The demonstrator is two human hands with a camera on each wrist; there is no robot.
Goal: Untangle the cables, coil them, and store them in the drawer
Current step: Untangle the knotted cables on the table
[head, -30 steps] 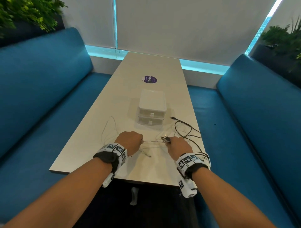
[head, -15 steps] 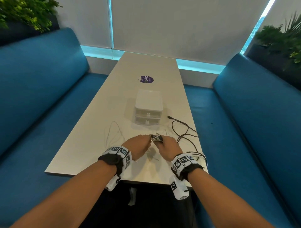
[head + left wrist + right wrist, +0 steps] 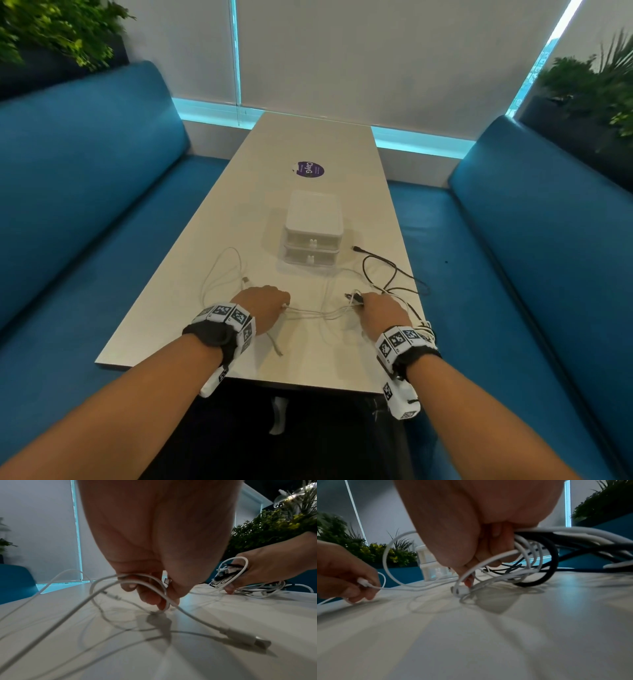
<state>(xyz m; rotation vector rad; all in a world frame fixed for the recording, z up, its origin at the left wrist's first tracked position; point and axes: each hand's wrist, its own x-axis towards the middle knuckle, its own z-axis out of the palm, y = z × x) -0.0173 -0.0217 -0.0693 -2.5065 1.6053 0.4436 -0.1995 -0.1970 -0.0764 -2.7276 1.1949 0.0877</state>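
Right now my left hand (image 3: 265, 306) pinches a white cable (image 3: 318, 311) near its plug, fingers (image 3: 150, 599) curled round it low over the surface (image 3: 164, 305). My right hand (image 3: 380, 310) holds the bunched tangle (image 3: 226, 574) of white and black strands, fingers (image 3: 469, 580) closed round several loops, with one fingertip pressing down by a white plug. I keep the hands apart so the white strand between them runs out nearly straight; that way I can see where it crosses the others and draw it free. The right hand acts as an anchor so the whole knot does not slide after the pull.

Loose loops of white cable lie to the left of my left hand, and the black cable (image 3: 380, 270) trails from the tangle toward the right edge, its plug lying just beside the drawer unit (image 3: 313, 228). That small white unit stands farther along the surface, beyond my hands, both drawers closed as far as I can tell. By my reckoning I am in the untangling step: nothing is coiled, nothing stored. A hard tug could tighten the knot, so I judge gentle feeding is wiser.
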